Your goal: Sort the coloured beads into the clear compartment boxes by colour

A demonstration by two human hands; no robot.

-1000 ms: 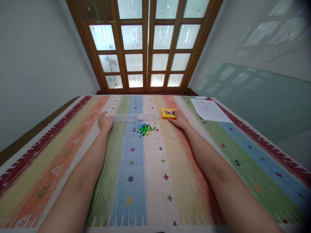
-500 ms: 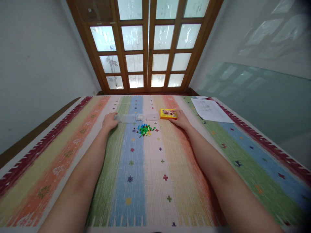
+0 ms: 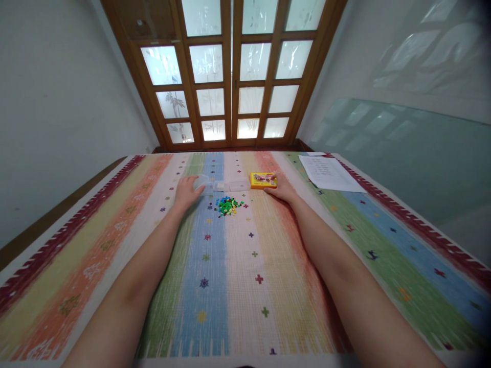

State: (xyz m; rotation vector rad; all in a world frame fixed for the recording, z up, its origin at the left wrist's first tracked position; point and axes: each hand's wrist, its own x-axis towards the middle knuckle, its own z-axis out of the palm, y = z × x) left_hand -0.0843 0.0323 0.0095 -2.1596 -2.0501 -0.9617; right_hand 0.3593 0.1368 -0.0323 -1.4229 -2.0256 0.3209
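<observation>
My left hand (image 3: 186, 192) is at the left end of a row of clear plastic containers, thumb and fingers around a clear plastic box (image 3: 205, 184). The box's see-through edges are hard to make out. My right hand (image 3: 282, 189) grips the right end of a flat yellow box (image 3: 262, 180) with a printed picture on top, its thumb along the near side. Between the two hands lie another clear container (image 3: 239, 185) and a small container with something white (image 3: 221, 186). Nearer to me is a pile of small coloured bricks (image 3: 227, 206), mostly green with some blue, yellow and dark ones.
A striped patterned cloth (image 3: 238, 286) covers the table. Sheets of paper with writing (image 3: 330, 173) lie at the far right. Beyond the table's far edge stand wooden doors with glass panes (image 3: 232, 87), and a glass panel (image 3: 402, 158) is on the right.
My left hand has moved right, its fingers now around the left clear box. My right hand stays on the yellow box. The whole view has shifted slightly.
</observation>
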